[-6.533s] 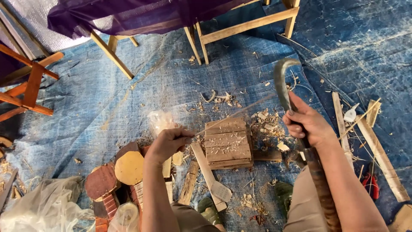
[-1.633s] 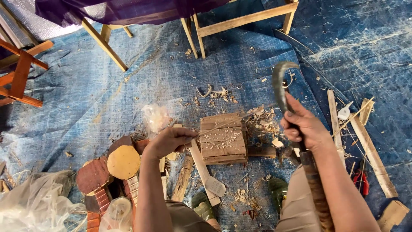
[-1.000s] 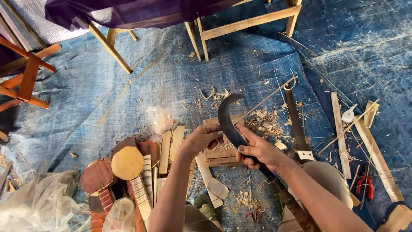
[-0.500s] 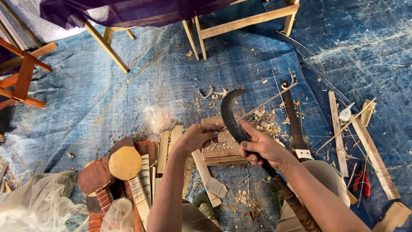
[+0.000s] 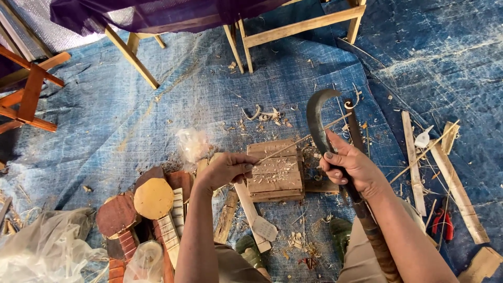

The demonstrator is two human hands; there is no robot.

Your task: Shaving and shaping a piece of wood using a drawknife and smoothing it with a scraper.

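My right hand (image 5: 352, 166) grips the handle of a curved dark blade (image 5: 316, 116), a hooked knife held upright over the tarp. My left hand (image 5: 226, 170) pinches one end of a thin wooden stick (image 5: 301, 139) that slants up to the right and meets the blade's edge. Under the stick lies a square wooden chopping block (image 5: 276, 170) strewn with shavings. Both forearms reach in from the bottom of the view.
Small toy-like wooden guitars (image 5: 152, 207) lie at the lower left beside crumpled clear plastic (image 5: 44, 249). Wood strips (image 5: 456, 191) and red-handled pliers (image 5: 443, 223) lie at the right. Wooden stool legs (image 5: 293, 29) stand at the top, a red-brown frame (image 5: 26, 94) at the left. A blue tarp (image 5: 131, 120) covers the ground.
My right hand brought the hooked knife from the right side over to the block, then back a little right. My left hand picked up the thin stick and set it against the blade.
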